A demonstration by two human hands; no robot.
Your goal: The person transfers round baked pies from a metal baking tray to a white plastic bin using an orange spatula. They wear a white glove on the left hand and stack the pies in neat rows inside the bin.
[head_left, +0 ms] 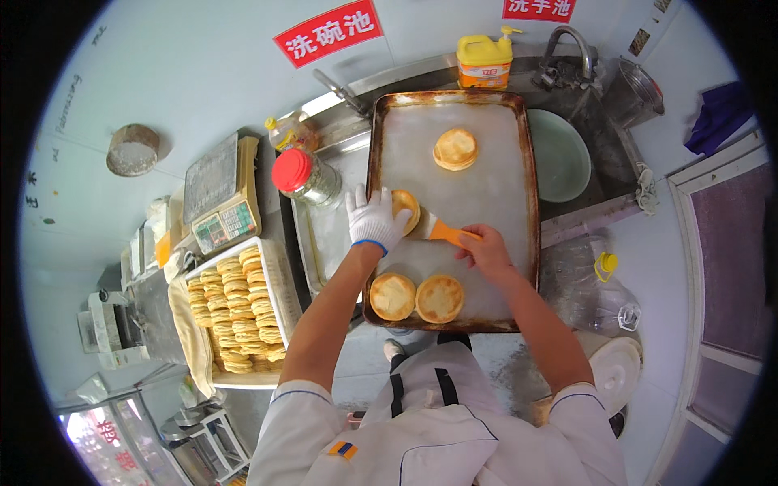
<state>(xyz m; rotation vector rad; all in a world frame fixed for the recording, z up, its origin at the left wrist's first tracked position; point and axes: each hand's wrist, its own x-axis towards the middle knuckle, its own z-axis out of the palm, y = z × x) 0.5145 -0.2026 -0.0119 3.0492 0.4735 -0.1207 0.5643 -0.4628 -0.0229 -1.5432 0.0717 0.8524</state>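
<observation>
Right grip [478,249] pinched orange-handled scraper [444,232], blade at right edge of round flatbread [405,206] on baking tray [486,182]. Gloved left grip [376,217] was spread, thumb against same flatbread. Two more flatbreads [440,298] lay along tray's near edge.

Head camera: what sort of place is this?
Probably a small commercial bakery kitchen: a large metal baking tray holding round flatbreads, a white crate stacked with more, and a digital scale beside the crate.
</observation>
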